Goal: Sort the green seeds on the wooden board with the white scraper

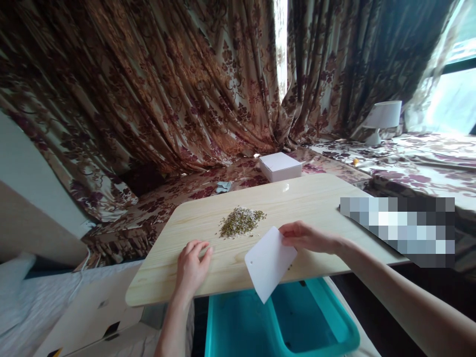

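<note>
My right hand (302, 236) pinches a flat white scraper (270, 263) by its upper right side. The scraper is a thin sheet with a small hole near its left corner, tilted over the near edge of the wooden table (316, 198). Its lowest corner hangs above a turquoise bin (238, 322). A heap of mixed green and whitish beans or grains (240, 221) lies on the tabletop, beyond both hands. My left hand (194, 260) rests on the table left of the heap, fingers slightly bent, thumb apart, holding nothing.
The turquoise bin has a divider and sits below the near table edge. A white box (280, 167) and a small light-blue cloth item (223, 187) lie beyond the table. A blurred-out object (397, 230) covers the table's right end. A white lamp (386, 115) stands far right.
</note>
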Demonstrator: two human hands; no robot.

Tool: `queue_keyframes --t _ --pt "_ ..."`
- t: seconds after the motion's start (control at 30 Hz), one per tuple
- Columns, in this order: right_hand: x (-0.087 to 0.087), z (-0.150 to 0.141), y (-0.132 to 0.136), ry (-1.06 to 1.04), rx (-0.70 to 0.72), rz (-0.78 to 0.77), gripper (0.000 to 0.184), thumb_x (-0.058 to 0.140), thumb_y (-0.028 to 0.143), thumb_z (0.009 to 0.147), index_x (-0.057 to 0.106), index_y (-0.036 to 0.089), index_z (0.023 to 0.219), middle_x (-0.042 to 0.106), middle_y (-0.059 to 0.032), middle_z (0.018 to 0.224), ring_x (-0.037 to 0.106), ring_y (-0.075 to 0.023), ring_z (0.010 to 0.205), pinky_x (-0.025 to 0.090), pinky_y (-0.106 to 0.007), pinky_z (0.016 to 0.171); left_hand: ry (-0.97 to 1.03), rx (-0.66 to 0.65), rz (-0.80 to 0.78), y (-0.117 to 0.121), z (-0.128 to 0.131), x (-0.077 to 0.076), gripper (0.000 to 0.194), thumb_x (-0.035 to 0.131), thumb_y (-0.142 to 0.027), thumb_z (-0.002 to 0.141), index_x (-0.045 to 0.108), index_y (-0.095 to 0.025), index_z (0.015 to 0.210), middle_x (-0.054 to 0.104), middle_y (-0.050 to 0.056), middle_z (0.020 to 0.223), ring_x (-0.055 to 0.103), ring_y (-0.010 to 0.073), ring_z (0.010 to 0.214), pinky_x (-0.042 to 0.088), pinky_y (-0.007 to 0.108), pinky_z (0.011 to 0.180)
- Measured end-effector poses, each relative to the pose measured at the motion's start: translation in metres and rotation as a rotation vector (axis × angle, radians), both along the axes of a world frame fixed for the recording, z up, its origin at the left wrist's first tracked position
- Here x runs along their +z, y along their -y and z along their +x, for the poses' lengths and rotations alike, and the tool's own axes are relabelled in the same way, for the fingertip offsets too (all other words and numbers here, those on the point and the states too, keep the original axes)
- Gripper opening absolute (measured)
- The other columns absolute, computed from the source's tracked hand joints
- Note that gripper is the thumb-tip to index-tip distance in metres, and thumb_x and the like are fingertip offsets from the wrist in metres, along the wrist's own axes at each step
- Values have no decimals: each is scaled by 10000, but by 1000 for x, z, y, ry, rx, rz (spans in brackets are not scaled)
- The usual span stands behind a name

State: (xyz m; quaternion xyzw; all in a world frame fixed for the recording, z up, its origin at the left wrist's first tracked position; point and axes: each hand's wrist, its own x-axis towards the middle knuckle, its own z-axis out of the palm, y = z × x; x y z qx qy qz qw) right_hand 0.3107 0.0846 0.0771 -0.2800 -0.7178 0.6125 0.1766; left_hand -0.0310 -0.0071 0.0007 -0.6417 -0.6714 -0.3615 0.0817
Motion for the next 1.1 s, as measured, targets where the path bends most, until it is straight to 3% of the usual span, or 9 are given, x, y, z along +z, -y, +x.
queue_keyframes --t 0.47,0.6,0.73,0.83,1.1 --pt "7 33 44 7 -108 64 366 604 492 773 636 142 875 669 -53 815 592 -175 748 463 -270 651 3 1 27 1 3 2 251 490 -398 837 662 -224 896 626 57 964 599 232 932 468 377 893" --pt "8 35 31 -37 -391 236 468 654 586 678 677 150 849 697 -74 821 618 -217 771 509 -300 677 -3 13 27 1 3 2 242 495 -385 834 664 -226 901 629 58 971 601 233 935 470 373 891" --pt "-3 28 6 -127 -644 347 518 672 649 599 697 181 819 723 -89 814 657 -261 796 541 -339 703 -5 19 25 1 4 2 237 497 -375 834 666 -223 902 631 58 973 599 232 941 468 374 895" --pt "-10 18 -6 -149 -695 377 474 670 631 615 703 202 813 728 -82 779 670 -267 798 552 -345 696 -4 22 22 1 3 2 236 497 -371 834 667 -221 903 630 58 977 597 232 944 465 380 898" --pt "-22 2 -19 -118 -670 352 347 662 509 656 679 194 801 727 -68 776 670 -244 760 537 -316 645 1 25 14 1 4 3 224 508 -361 830 668 -224 909 625 56 993 591 228 953 458 381 906"
